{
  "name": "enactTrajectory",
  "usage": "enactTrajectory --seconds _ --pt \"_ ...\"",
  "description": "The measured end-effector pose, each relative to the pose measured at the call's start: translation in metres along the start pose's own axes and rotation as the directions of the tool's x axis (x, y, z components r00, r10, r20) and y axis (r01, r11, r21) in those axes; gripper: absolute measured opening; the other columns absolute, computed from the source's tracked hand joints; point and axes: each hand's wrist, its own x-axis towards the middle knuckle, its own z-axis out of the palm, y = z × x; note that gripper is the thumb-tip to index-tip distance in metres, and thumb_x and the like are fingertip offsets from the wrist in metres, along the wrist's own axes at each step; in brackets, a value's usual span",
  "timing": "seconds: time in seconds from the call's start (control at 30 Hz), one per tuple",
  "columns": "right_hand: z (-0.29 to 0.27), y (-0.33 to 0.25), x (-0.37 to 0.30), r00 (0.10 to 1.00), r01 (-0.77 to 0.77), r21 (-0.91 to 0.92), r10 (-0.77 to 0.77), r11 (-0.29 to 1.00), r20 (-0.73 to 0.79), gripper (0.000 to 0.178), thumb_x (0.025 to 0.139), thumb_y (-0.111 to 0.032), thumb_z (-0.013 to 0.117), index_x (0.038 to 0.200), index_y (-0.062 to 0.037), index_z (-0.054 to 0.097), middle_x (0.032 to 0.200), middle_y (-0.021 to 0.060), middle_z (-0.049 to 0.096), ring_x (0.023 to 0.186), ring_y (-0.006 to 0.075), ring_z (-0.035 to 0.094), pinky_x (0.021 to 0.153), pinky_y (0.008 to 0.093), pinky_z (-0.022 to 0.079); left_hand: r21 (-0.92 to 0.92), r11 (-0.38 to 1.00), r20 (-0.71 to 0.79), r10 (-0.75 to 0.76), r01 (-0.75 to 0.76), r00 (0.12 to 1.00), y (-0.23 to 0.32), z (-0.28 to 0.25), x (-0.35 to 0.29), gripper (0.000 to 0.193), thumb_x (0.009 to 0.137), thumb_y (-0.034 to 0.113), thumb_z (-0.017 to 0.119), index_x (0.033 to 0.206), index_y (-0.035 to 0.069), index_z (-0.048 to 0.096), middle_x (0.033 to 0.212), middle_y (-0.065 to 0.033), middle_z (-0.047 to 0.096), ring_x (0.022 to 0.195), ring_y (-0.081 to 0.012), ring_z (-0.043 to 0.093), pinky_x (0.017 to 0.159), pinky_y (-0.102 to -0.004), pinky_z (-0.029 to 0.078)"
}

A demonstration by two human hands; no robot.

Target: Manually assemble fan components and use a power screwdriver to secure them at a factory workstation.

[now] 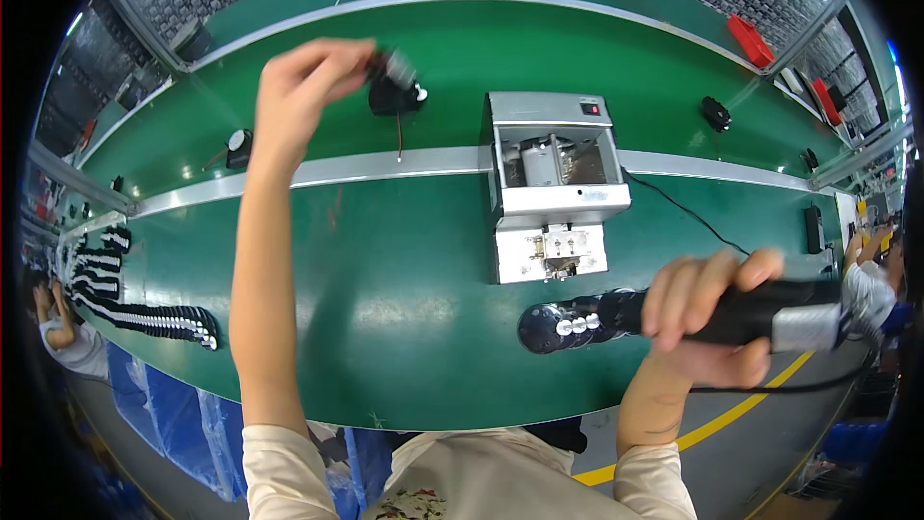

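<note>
My left hand (pixel 313 77) is raised over the far side of the bench, fingers pinched on a small black part (pixel 393 65) with a greyish end, smeared by motion. Just behind and below it sits a black housing (pixel 393 101) with a white knob and a thin reddish wire hanging from it. On the right, my right hand (pixel 707 313) wraps around a black powered screwdriver (pixel 756 316) with a silver collar, lying sideways in the grip; a black cable runs from it. Left of that hand, overlapping black discs (pixel 553 325) with white centres lie in a row, partly hidden by the hand.
A silver screw feeder (pixel 558 197) with a lit red switch stands mid-bench, its cord trailing right. Rows of black-and-white parts (pixel 144 316) lie at left. Small black parts (pixel 715 114) rest on the raised shelf; red bins (pixel 749 40) stand far right. Other people sit at both sides.
</note>
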Motion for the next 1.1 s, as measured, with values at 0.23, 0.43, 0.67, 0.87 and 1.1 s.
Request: enactTrajectory --seconds 0.23,0.43,0.67,0.87,1.1 --pt "-0.030 0.007 0.075 0.982 0.176 0.223 -0.154 0.959 -0.114 0.050 0.095 -0.043 0.045 0.126 -0.0046 0.053 0.078 0.0076 0.051 0.053 0.0159 0.046 0.054 0.0338 0.041 0.086 0.961 0.374 -0.274 0.261 0.886 -0.004 -0.045 -0.113 0.014 0.081 -0.003 0.057 0.088 -0.005 0.069 0.096 -0.0174 0.073 0.088 -0.0175 0.069 0.079 -0.0294 0.055" --pt "-0.035 0.032 0.090 0.944 0.161 -0.296 -0.234 0.942 -0.231 0.038 0.090 -0.027 0.050 0.115 0.0016 0.050 0.074 0.0093 0.052 0.054 0.0181 0.052 0.053 0.0370 0.048 0.084 0.965 0.426 -0.259 0.247 0.867 -0.010 -0.016 -0.160 0.011 0.077 -0.005 0.061 0.084 -0.005 0.070 0.098 -0.0184 0.073 0.086 -0.0218 0.071 0.079 -0.0317 0.058" --pt "-0.025 -0.004 0.077 0.960 0.250 -0.042 -0.253 0.967 -0.121 0.048 0.092 -0.040 0.044 0.123 -0.0040 0.051 0.078 0.0082 0.052 0.056 0.0175 0.050 0.057 0.0360 0.043 0.523 0.778 0.513 0.038 -0.347 0.858 0.022 0.018 -0.183 0.008 0.070 0.005 0.068 0.077 0.002 0.070 0.100 -0.0108 0.073 0.076 -0.0260 0.071 0.068 -0.0319 0.058" --pt "-0.033 -0.028 0.051 0.963 0.270 -0.038 -0.271 0.962 -0.009 0.054 0.091 -0.040 0.051 0.128 -0.0009 0.048 0.081 0.0093 0.050 0.057 0.0176 0.050 0.057 0.0346 0.043 0.485 0.772 0.595 0.052 -0.411 0.802 0.039 0.026 -0.196 0.025 0.073 0.015 0.076 0.092 0.003 0.064 0.110 -0.0107 0.064 0.099 -0.0314 0.064 0.079 -0.0395 0.055" --pt "-0.032 -0.028 0.015 0.981 0.194 -0.083 -0.193 0.977 0.028 0.059 0.088 -0.036 0.061 0.131 0.0010 0.042 0.078 0.0102 0.050 0.055 0.0191 0.053 0.054 0.0351 0.046 0.712 0.689 0.297 -0.118 -0.137 0.948 0.036 0.058 -0.226 0.038 0.070 0.022 0.083 0.086 0.005 0.053 0.103 -0.0138 0.050 0.085 -0.0319 0.056 0.070 -0.0409 0.050"
